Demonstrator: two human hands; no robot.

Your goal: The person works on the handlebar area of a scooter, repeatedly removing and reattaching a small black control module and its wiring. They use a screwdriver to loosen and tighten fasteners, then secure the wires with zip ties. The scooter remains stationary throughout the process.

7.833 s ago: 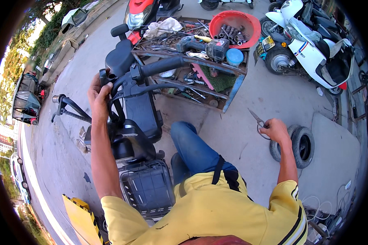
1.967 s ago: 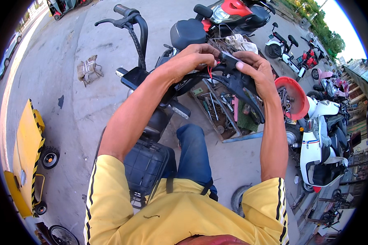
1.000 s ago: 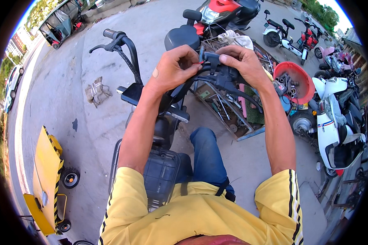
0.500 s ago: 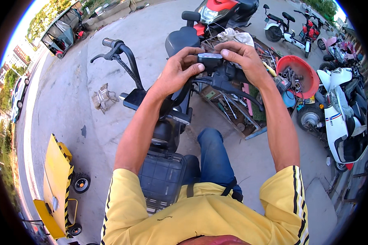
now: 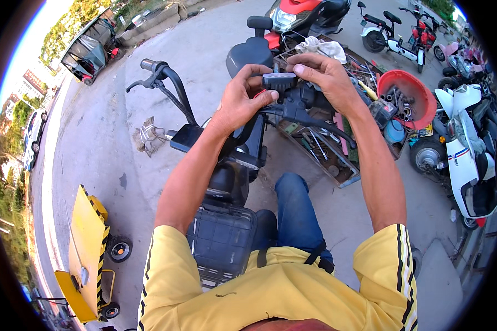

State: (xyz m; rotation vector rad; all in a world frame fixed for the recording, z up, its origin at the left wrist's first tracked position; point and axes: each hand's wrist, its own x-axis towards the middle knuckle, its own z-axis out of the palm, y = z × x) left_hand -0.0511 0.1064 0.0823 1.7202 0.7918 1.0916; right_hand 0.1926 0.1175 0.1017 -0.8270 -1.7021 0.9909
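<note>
A small black switch box [image 5: 280,81] with a pale top sits on the right side of an electric bike's handlebar. My left hand [image 5: 243,98] grips its left end, thumb low on the near side and index finger behind. On the other side, my right hand [image 5: 330,80] has its thumb and index finger bent close together just behind the box; whether something small is between them I cannot make out. Below my right hand a black brake lever [image 5: 331,127] slants down. The left handlebar grip [image 5: 149,65] stands free, with a dark display [image 5: 186,138] near the bar's middle.
Beyond the handlebar lies a metal tool tray [image 5: 315,143] of loose tools, with a red basin [image 5: 419,94] of sockets beside it. A red scooter [image 5: 295,14] stands ahead, a white one [image 5: 461,154] at right. A yellow cart [image 5: 85,248] is at left, a black basket [image 5: 221,237] below me.
My left thumb has slid lower on the switch box, whose ribbed near side now shows more. My right fingertips have drawn slightly back from it. The whole view has shifted a little.
</note>
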